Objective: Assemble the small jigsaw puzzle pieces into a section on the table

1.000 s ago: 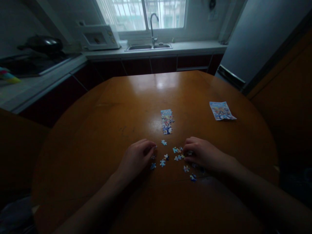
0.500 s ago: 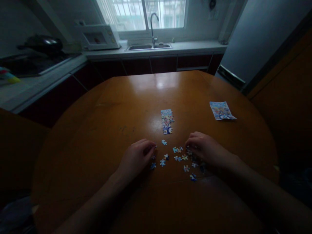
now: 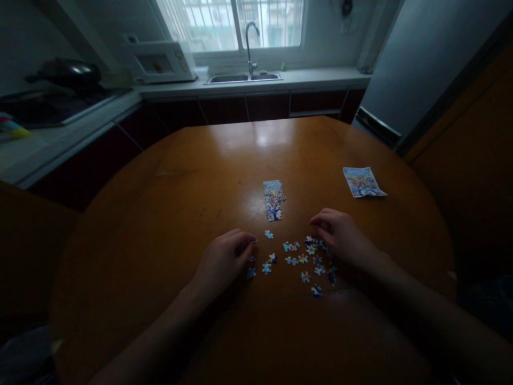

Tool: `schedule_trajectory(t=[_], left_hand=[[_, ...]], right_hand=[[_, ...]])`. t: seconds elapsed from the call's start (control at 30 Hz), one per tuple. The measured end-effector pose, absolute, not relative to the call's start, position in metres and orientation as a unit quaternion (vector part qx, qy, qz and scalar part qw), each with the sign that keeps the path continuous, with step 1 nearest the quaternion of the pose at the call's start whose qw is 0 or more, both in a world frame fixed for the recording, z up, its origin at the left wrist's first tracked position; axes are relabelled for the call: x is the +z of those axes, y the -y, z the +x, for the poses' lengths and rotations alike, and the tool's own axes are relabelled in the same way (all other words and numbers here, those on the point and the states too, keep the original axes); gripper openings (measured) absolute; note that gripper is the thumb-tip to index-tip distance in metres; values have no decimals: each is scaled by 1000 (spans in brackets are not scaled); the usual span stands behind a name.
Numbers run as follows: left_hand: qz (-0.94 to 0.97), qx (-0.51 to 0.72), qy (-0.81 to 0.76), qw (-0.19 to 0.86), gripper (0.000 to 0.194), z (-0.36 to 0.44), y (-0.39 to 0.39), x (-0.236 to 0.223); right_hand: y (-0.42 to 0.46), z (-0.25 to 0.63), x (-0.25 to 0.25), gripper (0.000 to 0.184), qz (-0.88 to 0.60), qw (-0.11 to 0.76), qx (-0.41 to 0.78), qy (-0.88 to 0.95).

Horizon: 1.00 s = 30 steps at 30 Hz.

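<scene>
My left hand [image 3: 228,255] is closed in a pinch, and a small pale jigsaw piece [image 3: 255,241] peeks out at its fingertips. My right hand [image 3: 340,233] hovers at the far side of the loose pieces, fingers curled together; whatever they may hold is hidden. Below it lies a cluster of jigsaw pieces [image 3: 311,249], partly covered by the hand. Between the hands are several more, including a light blue piece [image 3: 269,234] and another blue one [image 3: 266,268]. Beyond them sits a joined strip of puzzle [image 3: 273,200], its right edge uneven with knobs.
A creased picture sheet [image 3: 364,182] lies at the right on the round wooden table [image 3: 192,176]. Behind the table stand a counter with a sink [image 3: 228,78], a microwave [image 3: 162,62], and a wok [image 3: 70,73] on the stove. A fridge [image 3: 433,64] is at the right.
My right hand has lifted and shifted away from me, off the cluster, uncovering more pieces. My left hand holds nearly the same place. The whole view has drifted slightly.
</scene>
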<state>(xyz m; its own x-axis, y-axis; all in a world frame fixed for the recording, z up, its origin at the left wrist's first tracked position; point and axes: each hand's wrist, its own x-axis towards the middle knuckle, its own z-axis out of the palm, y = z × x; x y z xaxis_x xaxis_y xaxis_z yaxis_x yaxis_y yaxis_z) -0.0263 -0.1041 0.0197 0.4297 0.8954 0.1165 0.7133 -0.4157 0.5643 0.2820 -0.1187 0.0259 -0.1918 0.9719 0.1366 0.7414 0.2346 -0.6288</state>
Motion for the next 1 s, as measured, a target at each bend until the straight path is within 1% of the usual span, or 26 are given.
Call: schedule_trajectory(t=[0.43,1.0], left_hand=[[821,202,-486,222,14,-26,104,20],[819,199,-489,226,16,-26,103,20]], right_hand=[[111,290,21,17,-601,275,206,722],[109,292,24,16,-601,265,206,726]])
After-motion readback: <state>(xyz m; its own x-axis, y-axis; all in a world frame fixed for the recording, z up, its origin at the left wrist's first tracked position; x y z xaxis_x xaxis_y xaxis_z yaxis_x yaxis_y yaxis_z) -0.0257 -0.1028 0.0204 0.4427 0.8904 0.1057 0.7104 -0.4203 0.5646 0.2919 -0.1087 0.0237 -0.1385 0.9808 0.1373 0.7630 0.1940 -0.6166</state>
